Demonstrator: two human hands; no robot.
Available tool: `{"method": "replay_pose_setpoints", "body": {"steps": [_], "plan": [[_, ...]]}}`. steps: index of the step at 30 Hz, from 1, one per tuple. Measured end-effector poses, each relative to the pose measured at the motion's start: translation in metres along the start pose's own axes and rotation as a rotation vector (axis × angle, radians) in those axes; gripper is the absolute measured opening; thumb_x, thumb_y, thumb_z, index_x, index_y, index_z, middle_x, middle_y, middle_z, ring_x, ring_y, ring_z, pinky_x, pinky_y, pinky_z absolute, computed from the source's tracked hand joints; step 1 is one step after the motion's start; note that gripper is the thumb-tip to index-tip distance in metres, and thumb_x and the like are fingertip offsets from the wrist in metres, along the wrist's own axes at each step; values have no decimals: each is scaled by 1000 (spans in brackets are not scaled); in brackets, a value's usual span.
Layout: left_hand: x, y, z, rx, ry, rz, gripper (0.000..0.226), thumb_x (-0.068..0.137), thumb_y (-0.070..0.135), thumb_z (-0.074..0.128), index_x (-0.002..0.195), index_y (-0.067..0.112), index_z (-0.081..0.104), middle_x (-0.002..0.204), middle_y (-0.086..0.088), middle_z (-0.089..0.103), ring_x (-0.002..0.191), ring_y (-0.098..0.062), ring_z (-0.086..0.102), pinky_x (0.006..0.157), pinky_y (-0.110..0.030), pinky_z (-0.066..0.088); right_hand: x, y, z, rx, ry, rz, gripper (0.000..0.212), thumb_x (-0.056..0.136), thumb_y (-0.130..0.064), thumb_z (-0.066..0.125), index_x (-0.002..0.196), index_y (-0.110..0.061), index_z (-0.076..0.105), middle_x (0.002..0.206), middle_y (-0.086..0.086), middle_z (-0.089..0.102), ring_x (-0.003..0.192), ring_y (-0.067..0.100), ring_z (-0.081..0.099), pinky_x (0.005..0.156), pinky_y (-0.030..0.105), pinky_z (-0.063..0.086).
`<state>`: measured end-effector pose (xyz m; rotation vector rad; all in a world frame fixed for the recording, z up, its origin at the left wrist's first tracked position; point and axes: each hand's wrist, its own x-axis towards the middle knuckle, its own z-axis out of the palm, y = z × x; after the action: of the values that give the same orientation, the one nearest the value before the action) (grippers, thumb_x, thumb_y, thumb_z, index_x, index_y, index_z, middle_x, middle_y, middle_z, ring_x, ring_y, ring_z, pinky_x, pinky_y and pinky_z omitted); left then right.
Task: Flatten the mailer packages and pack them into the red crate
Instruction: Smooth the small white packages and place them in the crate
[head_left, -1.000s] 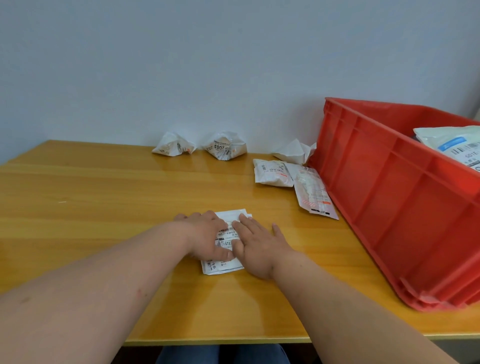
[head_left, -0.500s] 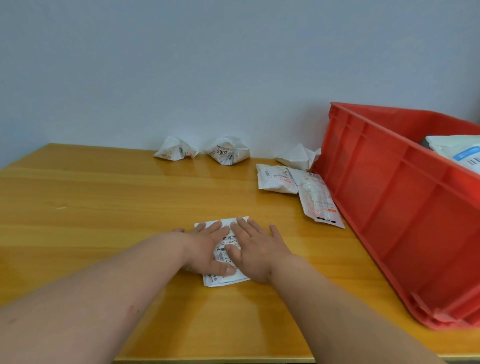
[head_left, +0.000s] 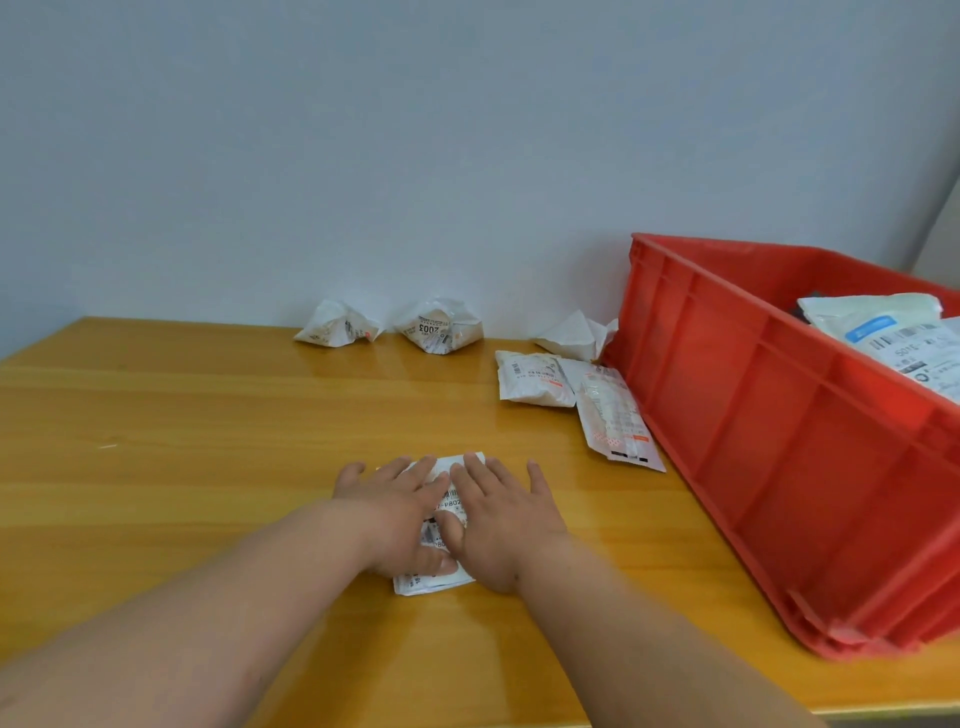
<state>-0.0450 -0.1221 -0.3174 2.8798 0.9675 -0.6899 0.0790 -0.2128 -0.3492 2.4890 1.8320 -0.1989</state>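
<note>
Both hands, left hand (head_left: 397, 506) and right hand (head_left: 501, 512), lay released, pressing the mailer (head_left: 441, 535) flat on the desk (head_left: 208, 441); red crate (head_left: 753, 415) at three o'clock. Better to press outward evenly.

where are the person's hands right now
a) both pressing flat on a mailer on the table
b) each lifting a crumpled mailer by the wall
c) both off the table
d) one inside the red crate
a: the left hand and right hand lie side by side with straight fingers on the white mailer on the wooden table, apart from the red crate.
</note>
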Motion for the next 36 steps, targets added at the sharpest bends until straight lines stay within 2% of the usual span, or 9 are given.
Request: {"method": "replay_pose_setpoints", "body": {"steps": [3,6,10,14,19,24,28,32,36], "plan": [[-2,1,0,-69,4,10,94,85,76,42,155,36,-7,162,15,-12,150,-8,0,116,-47,5,-5,0,1,65,60,17,64,102,-54,18,156,-21,17,163,-2,16,150,16,8,121,53,-1],[-1,-2,2,-195,-14,-8,99,82,74,51,155,35,-3,163,17,-7,150,-7,6,116,-42,8,-6,-1,3,165,30,46,65,102,-55,24,155,-19,17,163,-3,15,151,14,8,122,52,-3],[-2,-3,1,-246,12,-79,103,76,78,55,154,41,-1,164,11,-8,151,-15,4,118,-46,11,-7,4,-3,282,-14,122,67,99,-62,27,156,-27,20,166,-3,5,152,17,2,121,51,1],[-1,-5,-2,-325,10,-226,116,62,83,64,153,45,2,162,-1,3,147,-27,17,116,-42,26,-13,4,-11,269,16,219,51,101,-55,25,149,-41,30,156,8,24,143,30,20,114,50,17],[2,4,-7,-1010,138,-339,118,59,27,90,154,31,21,144,-10,41,117,-29,51,90,-36,50,-9,-4,-30,478,-109,320,57,97,-33,41,152,-37,29,149,13,30,135,35,33,110,44,35],[10,4,3,-1482,245,-547,96,70,-15,77,149,4,26,135,-29,50,117,-45,52,97,-55,46,-5,0,-38,830,-125,471,78,89,-21,66,153,-25,20,146,11,37,124,32,52,92,37,51],[-2,7,-6,-1749,75,-473,26,84,-18,59,109,-16,54,96,-33,68,84,-43,66,79,-58,53,-7,12,-48,980,-66,501,78,92,-11,61,154,-16,15,144,10,44,122,28,54,89,33,50],[-19,8,-39,-1936,151,-268,25,93,-10,49,113,1,59,102,-28,69,94,-41,66,74,-55,52,-9,18,-74,1137,59,456,66,91,-8,47,149,-27,23,133,8,52,117,30,57,96,43,53],[-28,11,-77,-2026,308,-92,28,95,-9,45,112,7,61,106,-21,69,94,-36,66,71,-53,51,-14,19,-107,1200,121,338,87,87,-4,47,146,-54,8,122,8,58,104,31,63,89,50,56]]}}
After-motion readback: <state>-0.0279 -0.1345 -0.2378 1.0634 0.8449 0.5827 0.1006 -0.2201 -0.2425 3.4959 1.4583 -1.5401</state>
